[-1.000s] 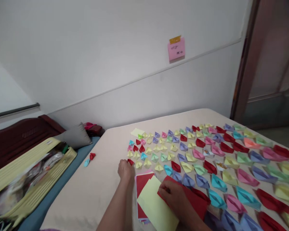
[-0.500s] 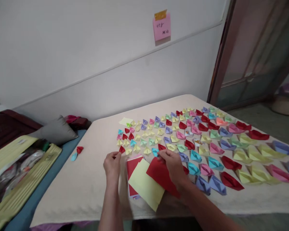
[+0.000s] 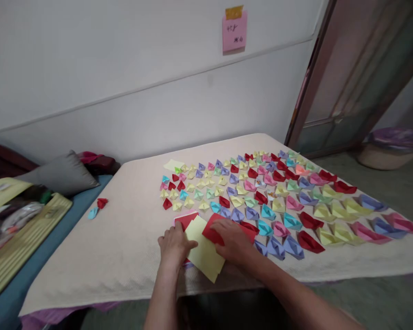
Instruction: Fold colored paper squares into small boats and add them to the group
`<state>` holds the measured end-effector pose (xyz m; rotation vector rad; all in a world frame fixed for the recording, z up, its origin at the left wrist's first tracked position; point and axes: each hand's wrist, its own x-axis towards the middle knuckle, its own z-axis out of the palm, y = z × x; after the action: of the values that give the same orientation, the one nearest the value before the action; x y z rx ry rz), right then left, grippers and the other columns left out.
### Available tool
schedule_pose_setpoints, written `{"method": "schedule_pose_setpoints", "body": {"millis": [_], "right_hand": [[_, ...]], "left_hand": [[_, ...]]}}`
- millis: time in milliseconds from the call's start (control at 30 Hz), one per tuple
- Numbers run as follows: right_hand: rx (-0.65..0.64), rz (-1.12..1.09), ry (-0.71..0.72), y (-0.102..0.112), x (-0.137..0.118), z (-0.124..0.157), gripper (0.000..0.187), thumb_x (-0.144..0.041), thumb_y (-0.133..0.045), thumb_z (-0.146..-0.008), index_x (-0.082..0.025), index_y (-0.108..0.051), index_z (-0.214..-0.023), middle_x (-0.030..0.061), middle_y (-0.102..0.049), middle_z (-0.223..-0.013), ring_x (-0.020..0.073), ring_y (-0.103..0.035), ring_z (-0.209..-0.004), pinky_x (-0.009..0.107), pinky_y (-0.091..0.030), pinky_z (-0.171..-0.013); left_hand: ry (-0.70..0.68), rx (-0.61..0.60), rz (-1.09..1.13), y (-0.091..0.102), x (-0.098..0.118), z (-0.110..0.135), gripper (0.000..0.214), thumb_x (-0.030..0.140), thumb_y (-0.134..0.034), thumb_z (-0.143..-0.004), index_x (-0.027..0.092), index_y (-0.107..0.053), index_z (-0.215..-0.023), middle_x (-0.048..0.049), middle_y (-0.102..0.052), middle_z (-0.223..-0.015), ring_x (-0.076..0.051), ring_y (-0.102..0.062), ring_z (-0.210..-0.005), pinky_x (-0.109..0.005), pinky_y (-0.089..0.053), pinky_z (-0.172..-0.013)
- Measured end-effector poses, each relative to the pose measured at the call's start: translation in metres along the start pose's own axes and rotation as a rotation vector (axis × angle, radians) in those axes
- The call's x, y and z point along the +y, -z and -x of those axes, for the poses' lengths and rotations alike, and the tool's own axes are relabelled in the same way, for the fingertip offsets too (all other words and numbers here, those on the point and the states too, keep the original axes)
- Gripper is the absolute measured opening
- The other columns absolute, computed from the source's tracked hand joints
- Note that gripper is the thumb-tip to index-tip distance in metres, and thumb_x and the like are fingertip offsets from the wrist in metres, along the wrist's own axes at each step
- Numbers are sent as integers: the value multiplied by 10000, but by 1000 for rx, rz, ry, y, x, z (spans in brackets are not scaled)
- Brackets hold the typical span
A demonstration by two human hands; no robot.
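Observation:
My left hand [image 3: 174,243] rests on the left side of a small paper pile, fingers laid out and thumb apart. A pale yellow sheet [image 3: 203,254] lies slanted on that pile, with a red sheet [image 3: 187,221] partly under it. Over the yellow paper's right side, my right hand [image 3: 236,240] has curled fingers on another red sheet of paper [image 3: 210,229], covering much of it. Beyond my hands stand rows of folded paper boats in several colours, among them a small red boat [image 3: 167,204] and a cyan boat [image 3: 268,211].
The cream cloth-covered table [image 3: 124,256] reaches the white wall. A red folded piece [image 3: 102,203] and a blue one [image 3: 93,213] lie at the left. A loose yellow paper [image 3: 174,165] is behind the boats. A yellow crate [image 3: 37,238] stands left; a bin [image 3: 388,151] stands right.
My left hand has left the small red boat, which stays in the rows, and come down onto the paper pile. My right hand has lowered with the red sheet. The view has shifted slightly.

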<state>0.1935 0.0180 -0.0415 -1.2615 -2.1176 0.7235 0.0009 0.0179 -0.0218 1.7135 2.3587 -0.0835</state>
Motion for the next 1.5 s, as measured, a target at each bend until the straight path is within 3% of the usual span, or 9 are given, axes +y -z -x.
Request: {"method": "schedule_pose_setpoints", "body": {"millis": [167, 500, 700, 867, 1000, 1100, 1267, 1367, 1500], "right_hand": [[-167, 378, 113, -20, 8, 21, 735, -136, -548, -641, -218, -382, -1352, 128, -382, -1416, 316, -300, -1292, 470, -232, -1018], [-203, 537, 91, -36, 7, 22, 634, -161, -490, -805, -221, -302, -1409, 189, -361, -1427, 366, -336, -1288, 523, -286, -985], [-158, 527, 79, -27, 1, 21, 510, -119, -381, -872, -222, -368, -1372, 180, -477, -1329, 316, -439, -1207, 467, -330, -952], [-126, 462, 52, -16, -4, 14, 501, -95, -393, -849, -153, -401, -1347, 154, -627, -1102, 268, -553, -1028, 439, -336, -948], [55, 191, 38, 2, -2, 7, 461, -90, -388, -837, -179, -485, -1279, 113, -640, -1129, 237, -555, -1057, 407, -300, -995], [207, -344, -73, 17, -4, 1, 354, -196, -413, -859, -220, -573, -1174, 68, -665, -1098, 224, -600, -997, 346, -413, -883], [85, -1241, -315, 23, -10, -4, 346, -319, -605, -756, -196, -621, -1079, 51, -727, -869, 206, -671, -690, 302, -491, -641], [61, -1455, -351, 19, -11, -4, 342, -269, -674, -703, -192, -641, -1035, 45, -732, -830, 195, -670, -655, 284, -494, -615], [85, -1522, -337, 18, -13, -2, 320, -239, -667, -726, -181, -645, -1040, 59, -732, -831, 201, -673, -670, 296, -507, -625]], "left_hand": [[6, -65, 71, 0, -7, -9, 558, 540, -673, -555, 209, -525, -979, -138, -631, -1054, -345, -542, -1023, -422, -360, -798], [-56, -24, 116, -8, -8, -21, 159, 339, -610, -669, 220, -626, -774, -42, -651, -888, -217, -598, -836, -280, -398, -645], [36, 173, 49, -3, -13, -21, 238, 209, -426, -802, 184, -608, -953, -134, -597, -1018, -295, -543, -962, -382, -392, -737], [-4, 365, 76, -5, -4, -14, 376, 209, -495, -772, 171, -532, -1144, -166, -468, -1210, -326, -453, -1097, -418, -378, -851], [-120, 288, 486, -8, 4, -10, 272, 198, -526, -751, 163, -589, -1014, -125, -534, -1057, -256, -536, -965, -361, -405, -840], [-146, 197, 672, -9, 7, -8, 171, 221, -570, -728, 159, -626, -878, -88, -605, -933, -215, -582, -841, -326, -432, -782], [-219, 9, 1182, -5, 16, 11, 351, 422, -435, -852, 151, -615, -984, -74, -672, -913, -169, -626, -798, -272, -470, -702], [-241, -232, 1632, 1, 24, 26, 385, 474, -518, -815, 141, -612, -984, -80, -681, -860, -170, -633, -739, -271, -469, -668], [-234, -304, 1706, 8, 27, 34, 329, 438, -600, -777, 137, -630, -904, -70, -684, -798, -161, -626, -689, -255, -454, -644]]}}
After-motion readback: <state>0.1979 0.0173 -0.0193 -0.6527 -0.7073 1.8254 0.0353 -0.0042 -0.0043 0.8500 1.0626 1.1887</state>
